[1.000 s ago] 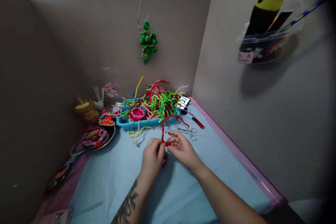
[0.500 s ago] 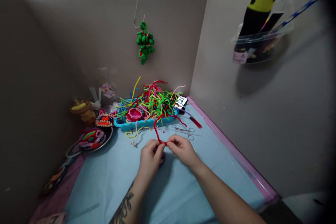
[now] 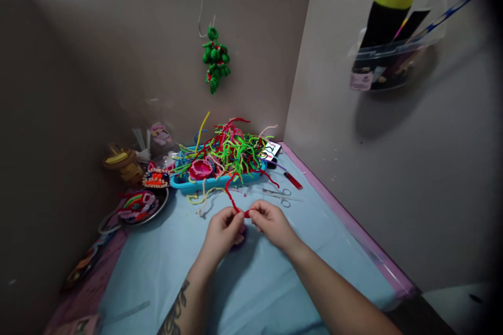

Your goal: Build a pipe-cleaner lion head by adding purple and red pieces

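Note:
A fuzzy red pipe cleaner (image 3: 231, 196) is stretched between my two hands, its free end rising up and left toward the tray. My left hand (image 3: 222, 230) pinches it between thumb and fingertips. On the other side my right hand (image 3: 271, 222) pinches the same pipe cleaner, a short gap away. Below and partly behind my left hand is a small purple and pink fuzzy piece (image 3: 239, 238), mostly hidden; I cannot tell whether it is held or lies on the table. Small scissors (image 3: 281, 196) lie beyond my right hand.
A blue tray (image 3: 188, 187) heaped with coloured pipe cleaners (image 3: 236, 149) stands at the back. To its left are a dark round dish (image 3: 163, 201) and a wooden pot (image 3: 128, 167). A red lighter-like object (image 3: 293, 180) lies right. Grey panels (image 3: 255, 52) enclose the table.
The pipe cleaner's free end has swung a little left and lower. My left hand has shifted slightly left, and more of the purple piece shows. The view has tilted slightly.

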`<state>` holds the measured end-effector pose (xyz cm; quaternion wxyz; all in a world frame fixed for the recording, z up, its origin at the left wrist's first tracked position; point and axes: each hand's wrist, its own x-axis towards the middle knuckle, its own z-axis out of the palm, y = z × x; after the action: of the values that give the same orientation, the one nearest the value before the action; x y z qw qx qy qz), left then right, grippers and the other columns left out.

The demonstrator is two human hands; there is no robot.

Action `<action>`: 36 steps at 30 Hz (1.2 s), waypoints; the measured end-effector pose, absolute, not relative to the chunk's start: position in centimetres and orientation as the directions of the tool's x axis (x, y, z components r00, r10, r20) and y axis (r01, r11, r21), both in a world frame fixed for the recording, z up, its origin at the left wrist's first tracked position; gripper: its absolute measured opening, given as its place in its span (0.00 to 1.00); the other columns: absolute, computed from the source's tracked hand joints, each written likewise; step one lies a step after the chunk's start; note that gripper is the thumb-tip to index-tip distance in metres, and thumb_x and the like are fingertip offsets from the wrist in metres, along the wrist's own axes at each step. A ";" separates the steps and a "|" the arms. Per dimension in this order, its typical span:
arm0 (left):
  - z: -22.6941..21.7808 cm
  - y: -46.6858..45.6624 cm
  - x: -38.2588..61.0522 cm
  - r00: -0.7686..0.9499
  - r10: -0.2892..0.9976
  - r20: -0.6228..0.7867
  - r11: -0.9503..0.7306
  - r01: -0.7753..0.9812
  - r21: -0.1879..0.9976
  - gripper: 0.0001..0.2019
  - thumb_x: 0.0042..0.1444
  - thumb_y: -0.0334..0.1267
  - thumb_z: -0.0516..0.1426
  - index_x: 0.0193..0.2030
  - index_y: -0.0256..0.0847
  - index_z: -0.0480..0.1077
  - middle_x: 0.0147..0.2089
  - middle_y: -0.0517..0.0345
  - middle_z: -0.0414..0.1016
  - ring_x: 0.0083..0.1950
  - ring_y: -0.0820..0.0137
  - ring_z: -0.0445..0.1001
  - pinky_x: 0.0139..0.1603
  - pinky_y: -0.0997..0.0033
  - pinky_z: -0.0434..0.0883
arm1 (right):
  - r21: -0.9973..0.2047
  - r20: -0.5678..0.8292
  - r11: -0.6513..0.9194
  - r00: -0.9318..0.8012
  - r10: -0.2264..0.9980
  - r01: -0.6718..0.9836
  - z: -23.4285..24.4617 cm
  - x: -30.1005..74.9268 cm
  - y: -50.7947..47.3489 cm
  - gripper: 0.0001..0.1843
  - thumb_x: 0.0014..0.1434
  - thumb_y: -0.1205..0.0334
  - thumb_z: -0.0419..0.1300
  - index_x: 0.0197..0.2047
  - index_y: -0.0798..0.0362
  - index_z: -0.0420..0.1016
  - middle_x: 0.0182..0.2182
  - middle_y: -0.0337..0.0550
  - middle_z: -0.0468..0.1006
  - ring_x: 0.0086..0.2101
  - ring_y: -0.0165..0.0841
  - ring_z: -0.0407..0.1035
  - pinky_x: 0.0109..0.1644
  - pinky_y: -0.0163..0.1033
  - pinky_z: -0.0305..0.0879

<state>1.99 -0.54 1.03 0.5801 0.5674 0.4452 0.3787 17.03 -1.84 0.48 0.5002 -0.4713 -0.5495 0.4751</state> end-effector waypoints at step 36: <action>1.6 -1.5 3.1 0.117 0.993 -0.012 0.012 0.004 1.000 0.13 0.46 0.44 0.62 0.33 0.36 0.70 0.22 0.62 0.70 0.17 0.78 0.64 0.15 0.80 0.63 | -0.987 0.144 0.147 -0.044 0.989 0.060 0.1 17.1 -1.8 0.10 0.57 0.57 0.56 0.27 0.52 0.63 0.18 0.31 0.60 0.20 0.27 0.55 0.25 0.32 0.53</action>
<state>3.09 -1.49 1.65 0.5306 0.5261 0.4737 0.4662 17.06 -1.77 0.11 0.5091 -0.4678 -0.5605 0.4559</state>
